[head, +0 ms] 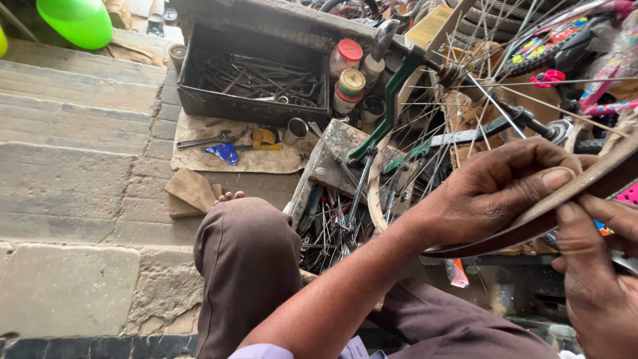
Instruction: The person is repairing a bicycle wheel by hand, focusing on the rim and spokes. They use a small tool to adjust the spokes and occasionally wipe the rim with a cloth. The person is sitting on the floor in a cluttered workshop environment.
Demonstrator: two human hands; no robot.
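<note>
Two hands: both grip the rim (531,223) at 3 o'clock.
Left hand (495,189): thumb pressed along the rim's top.
Right hand (598,279): fingers under it, partly cut off by the frame.
Spokes (465,100): blurred, hub hidden.
Toolbox (256,83): 12 o'clock, contents indistinct.

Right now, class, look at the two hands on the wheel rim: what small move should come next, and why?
Probably turn the rim a little within the green stand. The left hand grips its near edge, thumb on top, and the right hand pinches it from the other side. The spokes fan away from that spot, so a small turn would bring the next stretch under the fingers.
</note>
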